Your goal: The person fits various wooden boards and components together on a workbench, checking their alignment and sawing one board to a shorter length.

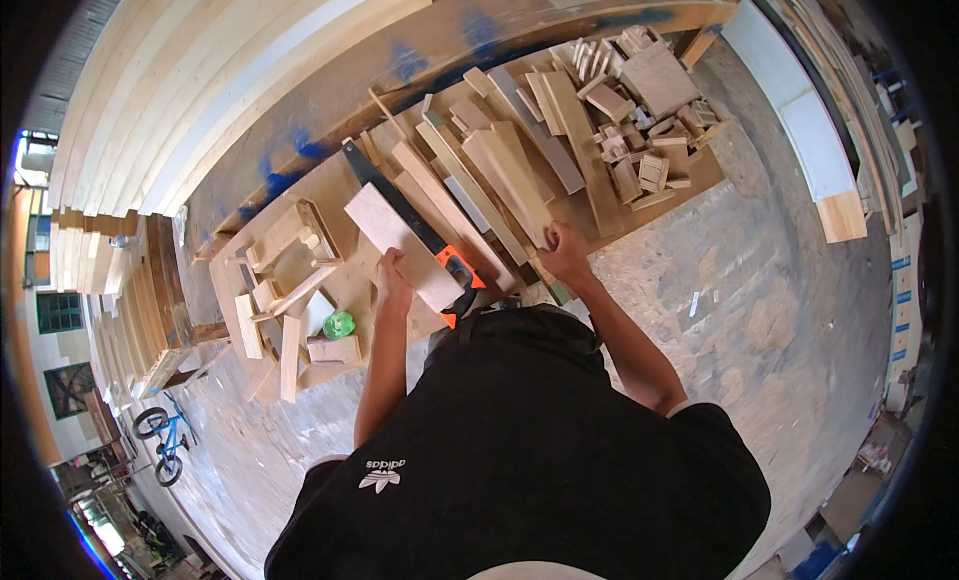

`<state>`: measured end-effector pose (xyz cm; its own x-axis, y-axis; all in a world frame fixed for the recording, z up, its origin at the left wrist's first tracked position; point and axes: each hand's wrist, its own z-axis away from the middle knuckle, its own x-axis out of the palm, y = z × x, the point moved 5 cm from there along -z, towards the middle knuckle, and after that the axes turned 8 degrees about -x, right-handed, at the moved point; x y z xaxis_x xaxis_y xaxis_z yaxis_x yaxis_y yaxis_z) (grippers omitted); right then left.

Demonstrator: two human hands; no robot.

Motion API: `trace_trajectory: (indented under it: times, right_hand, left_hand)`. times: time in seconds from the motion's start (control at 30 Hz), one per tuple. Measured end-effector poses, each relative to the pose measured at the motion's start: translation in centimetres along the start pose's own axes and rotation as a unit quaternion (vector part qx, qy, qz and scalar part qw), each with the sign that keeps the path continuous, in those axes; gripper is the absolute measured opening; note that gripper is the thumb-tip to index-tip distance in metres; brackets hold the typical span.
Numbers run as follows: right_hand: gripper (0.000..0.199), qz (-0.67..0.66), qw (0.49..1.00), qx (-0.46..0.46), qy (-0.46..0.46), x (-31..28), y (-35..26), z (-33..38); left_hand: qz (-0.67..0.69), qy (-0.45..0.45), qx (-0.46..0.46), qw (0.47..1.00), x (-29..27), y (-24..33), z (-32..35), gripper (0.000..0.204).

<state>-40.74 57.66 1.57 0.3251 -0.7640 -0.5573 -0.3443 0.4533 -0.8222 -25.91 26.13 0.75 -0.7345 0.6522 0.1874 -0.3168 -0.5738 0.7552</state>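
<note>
My left hand (392, 278) is clamped over the near end of a pale flat board (400, 242), fingers curled on its edge, pressing it down so it lies steady on the workbench (300, 180). The board runs from my hand toward 11 o'clock. My right hand (564, 252) grips the near end of a longer plank (514, 180) at about 1 o'clock from my chest; it is closed on the wood, though I cannot tell how tightly.

Between my hands lies one handsaw (400, 205), its dark blade pointing to 11 o'clock and its orange and black handle (462, 275) turned toward me, within easy reach of either hand. The pale board rests partly across the blade.

At 9 o'clock from my left hand sits one small green object (339, 325), too blurred to name. Beyond it, a loose group of short sticks and offcuts (285, 280) lies in a rough frame shape; I count roughly ten, but they overlap. Past my right hand, about six long planks lie side by side, all slanting toward 11 o'clock, probably so each can be pulled out alone. At 1 o'clock a heap of small blocks (649, 110) is piled too thickly to count. One bicycle (165, 435) stands on the floor at 8 o'clock.
</note>
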Motion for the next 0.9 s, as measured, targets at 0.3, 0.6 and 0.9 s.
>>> trace_trajectory:
  times: [0.3,0.6,0.9]
  right_hand:
    - [0.026,0.194,0.981,0.019,-0.016,-0.9,3.1,-1.5]
    - [0.038,0.282,0.957,0.009,-0.072,0.7,1.1,-1.4]
    - [0.039,0.297,0.908,0.185,-0.233,-0.2,-1.4,-0.1]
  left_hand:
    - [0.13,-0.019,-0.079,0.988,1.8,-1.3,-0.8,0.013]
    - [0.11,-0.006,-0.075,0.991,-0.8,-2.8,-1.2,0.016]
    - [0.112,0.062,-0.055,0.99,-1.6,-2.1,1.3,0.017]
